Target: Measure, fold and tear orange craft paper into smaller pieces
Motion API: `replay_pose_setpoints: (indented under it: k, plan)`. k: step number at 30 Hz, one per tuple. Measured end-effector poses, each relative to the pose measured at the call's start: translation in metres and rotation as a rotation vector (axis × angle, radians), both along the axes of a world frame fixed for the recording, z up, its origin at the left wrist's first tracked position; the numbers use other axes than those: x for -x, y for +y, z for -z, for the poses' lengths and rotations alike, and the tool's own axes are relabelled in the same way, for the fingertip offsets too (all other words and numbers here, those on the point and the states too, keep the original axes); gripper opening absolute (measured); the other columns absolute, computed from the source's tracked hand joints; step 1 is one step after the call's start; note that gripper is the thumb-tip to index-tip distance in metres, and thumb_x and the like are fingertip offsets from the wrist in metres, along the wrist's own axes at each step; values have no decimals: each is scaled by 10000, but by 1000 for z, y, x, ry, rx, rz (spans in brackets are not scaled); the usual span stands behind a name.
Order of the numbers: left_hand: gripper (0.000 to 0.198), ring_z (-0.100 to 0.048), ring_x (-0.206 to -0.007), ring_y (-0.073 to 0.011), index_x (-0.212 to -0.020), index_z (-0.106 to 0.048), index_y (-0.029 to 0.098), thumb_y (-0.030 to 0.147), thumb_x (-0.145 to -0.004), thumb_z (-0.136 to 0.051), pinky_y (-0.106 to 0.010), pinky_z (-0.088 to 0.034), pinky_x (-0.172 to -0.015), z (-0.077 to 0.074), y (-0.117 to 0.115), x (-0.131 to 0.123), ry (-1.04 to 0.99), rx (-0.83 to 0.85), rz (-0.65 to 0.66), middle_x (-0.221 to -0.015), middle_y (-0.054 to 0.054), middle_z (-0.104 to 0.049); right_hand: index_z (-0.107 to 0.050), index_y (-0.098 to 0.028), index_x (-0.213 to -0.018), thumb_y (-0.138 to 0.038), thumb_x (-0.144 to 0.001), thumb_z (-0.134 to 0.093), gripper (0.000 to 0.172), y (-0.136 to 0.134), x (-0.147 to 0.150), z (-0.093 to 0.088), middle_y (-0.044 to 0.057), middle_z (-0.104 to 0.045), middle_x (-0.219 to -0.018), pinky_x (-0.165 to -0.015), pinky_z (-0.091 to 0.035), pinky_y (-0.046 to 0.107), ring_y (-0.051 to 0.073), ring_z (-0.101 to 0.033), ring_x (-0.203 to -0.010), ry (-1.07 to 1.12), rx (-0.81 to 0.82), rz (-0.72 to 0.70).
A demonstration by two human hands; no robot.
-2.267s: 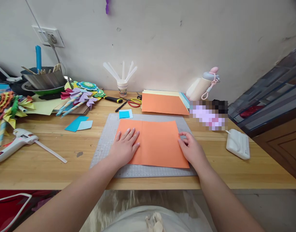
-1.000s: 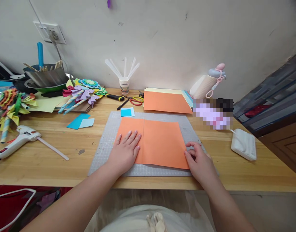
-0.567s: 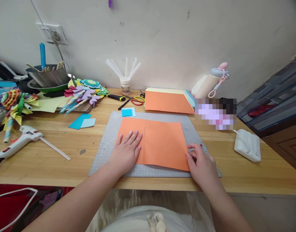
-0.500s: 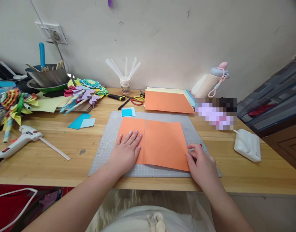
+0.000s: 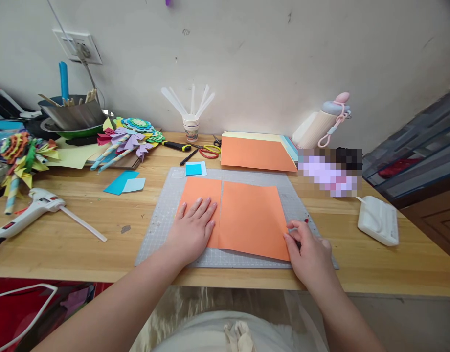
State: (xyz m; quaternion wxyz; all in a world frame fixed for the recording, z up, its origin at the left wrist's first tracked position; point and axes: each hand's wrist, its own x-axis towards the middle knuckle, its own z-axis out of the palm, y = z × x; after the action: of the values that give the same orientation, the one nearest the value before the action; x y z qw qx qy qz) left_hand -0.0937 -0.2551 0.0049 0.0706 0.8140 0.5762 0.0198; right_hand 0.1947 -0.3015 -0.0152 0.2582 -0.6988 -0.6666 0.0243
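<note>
Two orange paper sections point(image 5: 252, 220) lie side by side on a grey cutting mat point(image 5: 155, 234), parted by a narrow gap that is clearest toward the far edge. My left hand point(image 5: 191, 227) rests flat on the left orange section point(image 5: 203, 188), fingers stretched out. At the right section's near right edge, my right hand point(image 5: 309, 249) pinches the paper between thumb and fingers. Something small and dark shows under its curled fingers, too hidden to name. A little red bit point(image 5: 306, 221) is visible just beyond that hand.
Behind the mat lie a stack of coloured paper point(image 5: 258, 152), scissors point(image 5: 209, 151), a yellow-black cutter point(image 5: 176, 146) and a paper cup point(image 5: 191, 129) of clear sticks. A glue gun point(image 5: 34, 210) and paper flowers point(image 5: 133, 129) are leftward. A white device point(image 5: 378, 220) sits right.
The gap at the far edge looks slightly wider, with the right orange section shifted a touch to the right. My left hand stays flat; the right keeps its pinch. The view shifted slightly.
</note>
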Motion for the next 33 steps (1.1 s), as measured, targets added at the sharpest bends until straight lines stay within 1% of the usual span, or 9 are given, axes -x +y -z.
replay_pose_setpoints:
  k: [5,15,22,27,29,33]
  plan:
    - [507,-186,-1460,-195,-1493,-237,320,387,-992,-207,-499,-129,-1189,1,1,0,-9,4,-5,-1568,60,-194,-485,-247,-967,-297,-850,-412,147,-2,0,0,-26,-655,-642,-745,-308,343,197,-605,-629,5,-3,4]
    - [509,-169,-1464,-185,-1496,-225,317,379,-991,-211,-496,-122,-1191,-1,0,-1,-3,20,-12,-1569,69,-167,-497,-245,-949,-313,-842,-406,156,-5,1,-2,-6,-666,-666,-713,-305,340,200,-596,-597,19,-2,11]
    - [511,-163,-1465,-186,-1497,-224,317,387,-991,-199,-499,-120,-1191,-1,1,-1,-5,23,-9,-1571,74,-154,-498,-249,-972,-324,-843,-425,166,-8,0,1,-3,-680,-693,-741,-324,359,216,-619,-640,47,10,17]
    - [511,-170,-1463,-189,-1497,-225,316,378,-989,-212,-501,-119,-1192,-1,0,-1,-10,24,-10,-1569,69,-168,-496,-245,-965,-340,-839,-420,175,-7,0,1,13,-686,-691,-758,-347,387,222,-612,-624,78,9,32]
    - [510,-168,-1464,-190,-1496,-228,317,374,-989,-214,-501,-115,-1192,-2,0,-1,-11,27,-11,-1569,69,-166,-484,-249,-965,-352,-837,-425,175,-7,0,1,14,-683,-693,-738,-370,377,221,-609,-626,118,35,26]
    - [512,-166,-1464,-189,-1497,-225,312,377,-990,-202,-505,-110,-1192,-2,0,-1,-16,30,-9,-1570,68,-157,-460,-260,-983,-381,-848,-420,186,-8,-2,-1,16,-681,-705,-648,-401,337,226,-610,-640,196,127,23]
